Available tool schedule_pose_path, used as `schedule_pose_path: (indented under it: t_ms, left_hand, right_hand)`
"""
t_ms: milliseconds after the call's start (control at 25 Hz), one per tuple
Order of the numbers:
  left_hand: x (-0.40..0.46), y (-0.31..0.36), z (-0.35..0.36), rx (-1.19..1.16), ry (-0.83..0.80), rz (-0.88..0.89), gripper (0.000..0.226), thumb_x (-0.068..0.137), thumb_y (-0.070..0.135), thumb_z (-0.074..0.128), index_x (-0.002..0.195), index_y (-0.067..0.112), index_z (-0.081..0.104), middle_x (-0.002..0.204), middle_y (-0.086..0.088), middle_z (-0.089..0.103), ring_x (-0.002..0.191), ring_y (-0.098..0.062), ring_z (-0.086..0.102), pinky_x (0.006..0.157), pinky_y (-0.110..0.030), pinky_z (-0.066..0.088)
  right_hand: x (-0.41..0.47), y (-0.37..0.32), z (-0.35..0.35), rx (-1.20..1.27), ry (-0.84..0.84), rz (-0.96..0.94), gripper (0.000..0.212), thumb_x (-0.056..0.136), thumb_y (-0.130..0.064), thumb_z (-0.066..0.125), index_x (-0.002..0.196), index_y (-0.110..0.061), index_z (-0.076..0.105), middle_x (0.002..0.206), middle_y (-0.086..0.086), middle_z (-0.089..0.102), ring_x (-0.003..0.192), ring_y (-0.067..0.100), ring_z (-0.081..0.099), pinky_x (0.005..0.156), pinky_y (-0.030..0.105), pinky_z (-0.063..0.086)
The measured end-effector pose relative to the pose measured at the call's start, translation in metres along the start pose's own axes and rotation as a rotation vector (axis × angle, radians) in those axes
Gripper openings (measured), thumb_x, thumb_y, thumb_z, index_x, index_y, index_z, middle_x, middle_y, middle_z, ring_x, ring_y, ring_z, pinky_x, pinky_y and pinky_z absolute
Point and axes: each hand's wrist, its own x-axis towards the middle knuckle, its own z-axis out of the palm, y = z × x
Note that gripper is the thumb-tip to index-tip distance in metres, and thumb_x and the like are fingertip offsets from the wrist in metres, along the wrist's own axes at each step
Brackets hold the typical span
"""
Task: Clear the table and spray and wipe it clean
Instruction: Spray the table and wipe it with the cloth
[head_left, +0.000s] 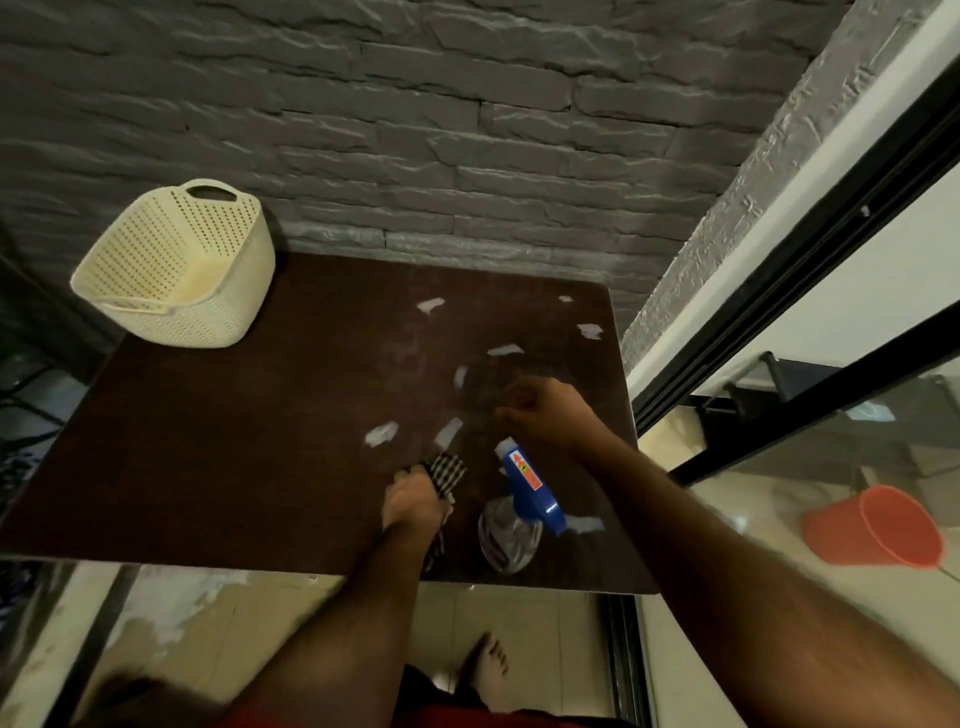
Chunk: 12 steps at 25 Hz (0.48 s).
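1. At the far left corner of the dark brown wooden table (218, 441), a cream perforated plastic basket (176, 270) stands tilted.
2. Near the front edge, the left hand (410, 501) clutches a black-and-white checked cloth (445, 470).
3. Just right, a clear spray bottle with blue trigger head (519, 499) lies on its side.
4. The right hand (545, 410) is blurred and curled; whether it holds anything cannot be told.
5. White torn paper scraps (382, 433) litter the table's right half.
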Motion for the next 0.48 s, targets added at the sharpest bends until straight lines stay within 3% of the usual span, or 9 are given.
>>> schedule_pose_path:
  t_ms: [160, 280, 480]
  left_hand:
    - [-0.006, 0.001, -0.006, -0.105, 0.003, 0.006, 0.041, 0.085, 0.029, 0.064, 0.121, 0.011, 0.058, 0.122, -0.012, 0.062, 0.112, -0.028, 0.058, 0.092, -0.031, 0.046]
    - [-0.01, 0.003, -0.02, -0.377, -0.054, -0.023, 0.038, 0.088, 0.029, 0.061, 0.122, 0.011, 0.058, 0.117, -0.011, 0.064, 0.107, -0.027, 0.059, 0.083, -0.027, 0.043]
    - [-0.008, 0.009, -0.051, -0.828, -0.097, -0.135, 0.027, 0.089, 0.031, 0.059, 0.108, 0.014, 0.064, 0.098, -0.007, 0.07, 0.09, -0.023, 0.066, 0.087, -0.039, 0.053]
  right_hand:
    - [-0.003, 0.0, -0.002, -0.013, 0.002, -0.041, 0.017, 0.094, -0.023, 0.061, 0.11, -0.018, 0.065, 0.105, 0.001, 0.068, 0.094, 0.013, 0.066, 0.09, 0.034, 0.054]
    - [-0.006, -0.002, -0.007, 0.004, 0.006, -0.081, 0.018, 0.094, -0.018, 0.06, 0.111, -0.018, 0.065, 0.101, -0.003, 0.068, 0.093, 0.011, 0.066, 0.09, 0.035, 0.055]
    - [-0.015, 0.012, -0.02, 0.063, -0.173, -0.112, 0.028, 0.093, -0.002, 0.055, 0.115, -0.019, 0.061, 0.108, 0.001, 0.068, 0.097, 0.016, 0.067, 0.089, 0.04, 0.056]
